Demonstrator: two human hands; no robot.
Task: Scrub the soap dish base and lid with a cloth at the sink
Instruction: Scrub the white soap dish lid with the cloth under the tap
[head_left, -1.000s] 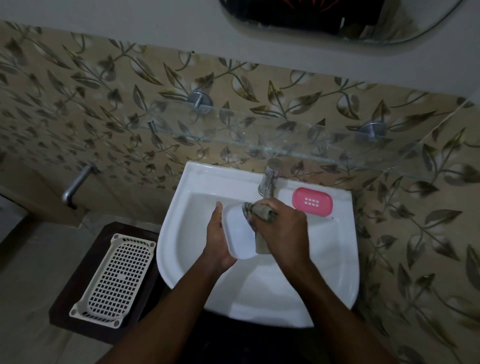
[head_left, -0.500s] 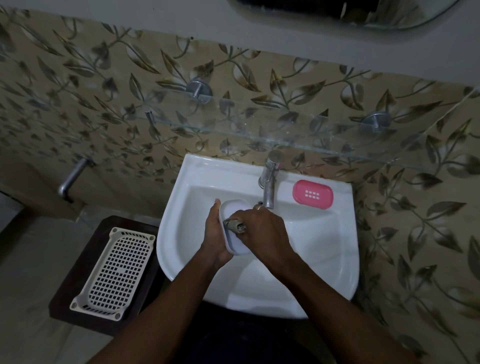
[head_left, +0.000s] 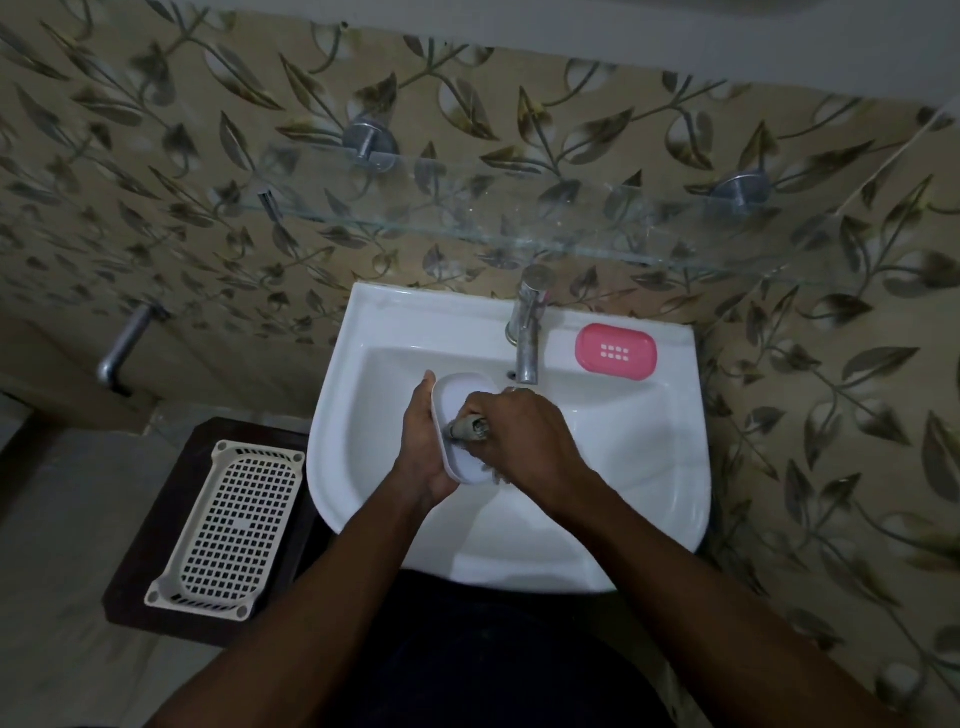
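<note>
Glossy white sink (head_left: 649, 467), leaf-tiled wall (head_left: 519, 104). Smooth white oval dish shell (head_left: 460, 400) over the basin, clamped in left hand (head_left: 421, 447); right hand (head_left: 524, 441) grip closed round bunched grey cloth (head_left: 467, 428) against it. Pink perforated piece (head_left: 615, 352) on far ledge.

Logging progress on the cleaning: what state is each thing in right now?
white dish part: held over the sink by left hand
cloth: bunched in right hand, pressed on white dish part
pink dish part: flat on sink rim, untouched
tap: no stream visible
</note>
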